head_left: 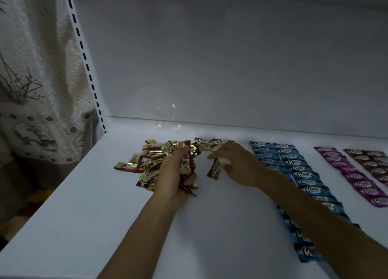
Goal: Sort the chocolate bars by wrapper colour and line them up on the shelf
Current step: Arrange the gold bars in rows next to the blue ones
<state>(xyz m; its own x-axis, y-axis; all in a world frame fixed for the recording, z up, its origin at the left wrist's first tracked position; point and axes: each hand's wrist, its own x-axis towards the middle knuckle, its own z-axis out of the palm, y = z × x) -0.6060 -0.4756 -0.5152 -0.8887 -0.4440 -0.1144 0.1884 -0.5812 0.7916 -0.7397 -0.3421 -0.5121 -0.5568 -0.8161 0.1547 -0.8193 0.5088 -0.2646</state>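
My left hand point(178, 171) grips a bunch of gold-and-red chocolate bars point(188, 159) over a loose pile of the same bars point(144, 163) on the white shelf point(105, 215). My right hand point(237, 163) holds one gold-and-red bar point(214, 169) tilted just above the shelf. Behind it, two gold-and-red bars point(212, 142) lie side by side at the back. To the right run two columns of blue bars point(294, 169), then a column of purple bars point(352, 175), then dark maroon bars point(375, 161) at the frame edge. My right forearm covers part of the blue columns.
The shelf's white back wall point(231, 68) rises behind the bars. A slotted upright point(88, 68) stands at the left rear corner. A patterned curtain point(31, 89) hangs beyond the shelf's left edge.
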